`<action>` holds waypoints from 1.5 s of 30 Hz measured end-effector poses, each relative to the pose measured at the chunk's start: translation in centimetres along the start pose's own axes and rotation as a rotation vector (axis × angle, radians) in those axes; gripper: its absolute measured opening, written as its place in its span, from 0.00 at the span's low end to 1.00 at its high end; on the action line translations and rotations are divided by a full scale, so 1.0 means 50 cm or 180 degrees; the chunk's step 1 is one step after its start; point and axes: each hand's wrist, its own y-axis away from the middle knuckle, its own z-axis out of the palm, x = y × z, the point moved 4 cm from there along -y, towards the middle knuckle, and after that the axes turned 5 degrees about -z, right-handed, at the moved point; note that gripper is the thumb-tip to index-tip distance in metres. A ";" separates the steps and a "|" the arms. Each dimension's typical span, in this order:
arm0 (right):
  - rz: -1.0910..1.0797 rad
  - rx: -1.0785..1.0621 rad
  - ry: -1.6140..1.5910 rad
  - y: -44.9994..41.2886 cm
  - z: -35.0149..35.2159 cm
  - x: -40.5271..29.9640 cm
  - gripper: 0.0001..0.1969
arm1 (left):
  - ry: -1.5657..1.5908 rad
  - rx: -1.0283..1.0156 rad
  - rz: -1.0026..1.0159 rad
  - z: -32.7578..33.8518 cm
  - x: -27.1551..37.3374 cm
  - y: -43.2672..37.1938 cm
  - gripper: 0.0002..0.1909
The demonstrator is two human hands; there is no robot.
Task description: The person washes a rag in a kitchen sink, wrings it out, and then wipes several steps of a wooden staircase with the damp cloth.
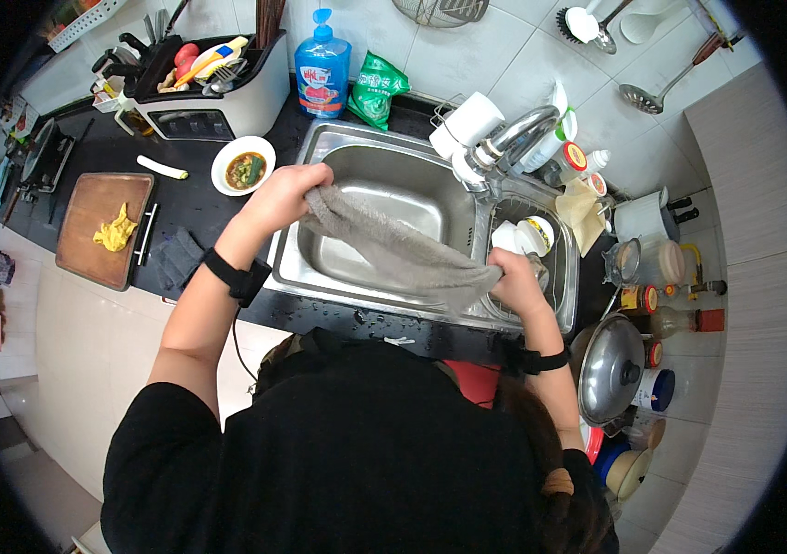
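Note:
A grey cloth [400, 242] is stretched between my two hands above the stainless steel sink [285, 266]. My left hand [289, 197] grips its upper left end, over the sink's left rim. At the lower right end, my right hand [519, 280] holds the other corner, beside the small side basin. Sagging slightly, the cloth blurs along its lower right edge. The main basin [393, 190] shows wet metal beneath it. A chrome faucet [504, 149] rises behind the sink, its spout turned toward the back right.
On the left counter are a wooden cutting board [95, 228] with a yellow cloth [115, 228], a folded dark cloth [177, 260] and a bowl of sauce [246, 166]. A blue soap bottle [323, 76] stands behind the sink. A lidded pan [612, 370] and several jars crowd the right.

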 end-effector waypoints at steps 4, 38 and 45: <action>-0.0182 0.0198 0.0151 0.005 -0.020 0.001 0.10 | -0.0073 -0.0520 0.0121 0.005 -0.007 0.011 0.14; 0.2188 0.0674 -0.3700 -0.024 0.135 0.006 0.26 | 0.4216 -0.0004 -0.1827 0.220 0.065 -0.020 0.15; 0.2333 -0.0089 -0.5760 -0.042 0.194 -0.003 0.41 | 0.3906 -0.0480 -0.1570 0.207 0.130 -0.034 0.19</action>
